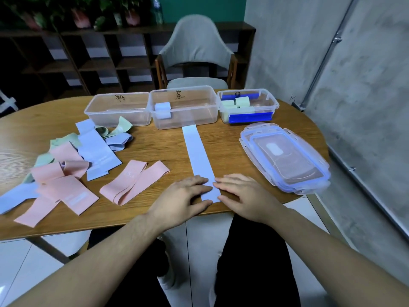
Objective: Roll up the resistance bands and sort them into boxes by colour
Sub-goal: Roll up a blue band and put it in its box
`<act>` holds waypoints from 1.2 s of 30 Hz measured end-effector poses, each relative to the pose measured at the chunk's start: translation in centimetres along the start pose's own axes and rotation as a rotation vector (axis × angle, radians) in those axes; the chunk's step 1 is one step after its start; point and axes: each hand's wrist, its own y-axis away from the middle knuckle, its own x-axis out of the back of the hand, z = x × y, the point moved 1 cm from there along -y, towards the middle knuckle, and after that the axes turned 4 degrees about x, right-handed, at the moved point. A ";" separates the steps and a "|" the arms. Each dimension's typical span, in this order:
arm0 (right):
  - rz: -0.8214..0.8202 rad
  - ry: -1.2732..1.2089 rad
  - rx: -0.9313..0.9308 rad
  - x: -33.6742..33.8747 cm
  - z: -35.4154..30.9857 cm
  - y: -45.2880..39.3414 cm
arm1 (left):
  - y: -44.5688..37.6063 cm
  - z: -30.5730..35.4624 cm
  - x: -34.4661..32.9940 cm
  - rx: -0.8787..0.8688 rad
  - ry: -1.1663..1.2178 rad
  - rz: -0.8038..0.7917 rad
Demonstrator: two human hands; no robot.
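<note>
An office or meeting room: a wooden cubby shelf (pixel 88 60) topped with potted plants (pixel 84 16), an upholstered armchair (pixel 195 47), bare concrete wall (pixel 287 47), tiled floor (pixel 33 258).

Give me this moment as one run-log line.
stage: starting roll | left hand and right hand: flat on blue band near end | middle box: one blue roll

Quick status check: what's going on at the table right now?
Left hand and right hand flat on near end of blue band, laid out straight, unrolled. One blue roll in middle box. Nothing blocking.
</note>
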 end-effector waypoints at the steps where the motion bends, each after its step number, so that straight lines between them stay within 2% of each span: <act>1: 0.002 0.024 0.004 -0.1 -0.1 0.3 | 0.3 0.1 0.0 -0.017 -0.014 -0.005; 6: 0.046 0.057 0.062 -0.7 -0.5 1.1 | 1.6 0.5 -0.5 -0.086 -0.104 -0.008; 12: 0.169 0.088 0.114 -1.3 -1.2 1.5 | 2.7 1.8 -0.4 -0.077 -0.161 0.127; 19: 0.265 0.122 0.152 -1.0 -2.4 0.7 | 2.4 1.8 0.4 -0.084 -0.194 0.208; 29: 0.294 0.110 0.160 -2.3 -2.8 1.2 | 3.3 1.1 -0.6 -0.141 -0.165 0.301; 36: 0.364 0.234 0.279 -1.8 -3.0 0.2 | 2.7 1.0 0.2 -0.142 -0.155 0.347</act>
